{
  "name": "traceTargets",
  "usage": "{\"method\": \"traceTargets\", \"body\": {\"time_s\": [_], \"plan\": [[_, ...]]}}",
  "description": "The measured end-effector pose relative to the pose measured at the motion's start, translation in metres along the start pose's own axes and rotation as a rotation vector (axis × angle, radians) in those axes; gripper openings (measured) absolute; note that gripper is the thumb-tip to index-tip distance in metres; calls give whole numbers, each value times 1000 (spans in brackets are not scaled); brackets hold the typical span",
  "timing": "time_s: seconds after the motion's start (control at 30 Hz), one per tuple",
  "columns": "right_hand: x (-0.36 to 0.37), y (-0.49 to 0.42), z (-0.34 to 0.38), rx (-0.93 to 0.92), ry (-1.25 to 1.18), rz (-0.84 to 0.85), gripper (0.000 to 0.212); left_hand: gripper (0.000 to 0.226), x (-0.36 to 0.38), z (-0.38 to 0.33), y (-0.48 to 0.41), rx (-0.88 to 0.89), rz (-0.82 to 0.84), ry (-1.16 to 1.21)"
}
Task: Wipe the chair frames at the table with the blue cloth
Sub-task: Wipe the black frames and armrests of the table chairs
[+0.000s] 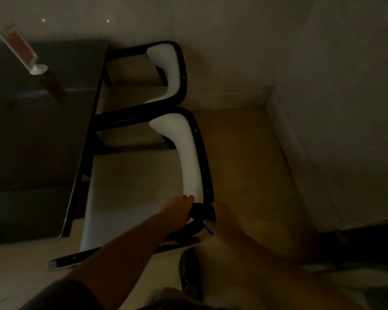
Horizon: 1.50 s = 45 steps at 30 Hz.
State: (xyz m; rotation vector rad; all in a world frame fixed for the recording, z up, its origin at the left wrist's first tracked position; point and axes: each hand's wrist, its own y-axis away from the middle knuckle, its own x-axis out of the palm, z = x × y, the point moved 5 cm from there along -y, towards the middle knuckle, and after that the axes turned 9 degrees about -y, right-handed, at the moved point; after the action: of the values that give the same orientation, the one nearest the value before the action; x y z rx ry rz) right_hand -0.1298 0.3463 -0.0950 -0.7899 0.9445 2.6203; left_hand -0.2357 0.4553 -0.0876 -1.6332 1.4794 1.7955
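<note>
Hands first: your left hand [177,209] and right hand [222,217] both sit on the near corner of the near chair's frame [205,162], at the back rail's lower bend. Between them is a dark wad, the cloth [202,212], pressed round the black tube; a blue edge pokes out just below it. Left hand curls onto the rail with fingers touching the white backrest [186,153], steadying. Right hand is closed on the cloth. Light is poor, so finger detail is uncertain.

Your shoe [188,271] stands on the floor just below the hands, beside the frame's base rail [76,258].

Progress, judged from position only: the wipe is at the near corner of the near frame. The long back rail running away from your hands, the arm rail toward the table [36,130] and the base rail cannot be read as clean or dirty in this dimness. Treat them as open items.

Farther on, the second chair [179,70] stands pushed in at the table, touching the first. No hand or cloth is near it; count its frame as left to do.

On the tabletop, a clear sign holder [23,50] is well apart from the work.
</note>
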Motion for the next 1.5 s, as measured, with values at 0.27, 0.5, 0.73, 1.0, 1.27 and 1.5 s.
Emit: {"method": "traceTargets", "body": {"time_s": [0.27,0.5,0.73,1.0,1.27,1.5], "plan": [[29,-3,-39,213,-69,-62,41,52,64,-9,-14,-25,97,88],[17,-38,-37,321,-138,-184,42,52,62,-1,-42,-200,35,88],[-6,-76,-28,333,-123,-241,48,32,39,4,-78,-245,-55,227],[-48,-156,7,226,-96,-273,47,28,-5,33,-144,-335,-110,334],[-90,-279,55,44,-89,-230,42,28,-62,97,-234,-546,-171,381],[-120,-395,104,-73,-94,-204,39,30,-117,163,-316,-647,-254,401]]}}
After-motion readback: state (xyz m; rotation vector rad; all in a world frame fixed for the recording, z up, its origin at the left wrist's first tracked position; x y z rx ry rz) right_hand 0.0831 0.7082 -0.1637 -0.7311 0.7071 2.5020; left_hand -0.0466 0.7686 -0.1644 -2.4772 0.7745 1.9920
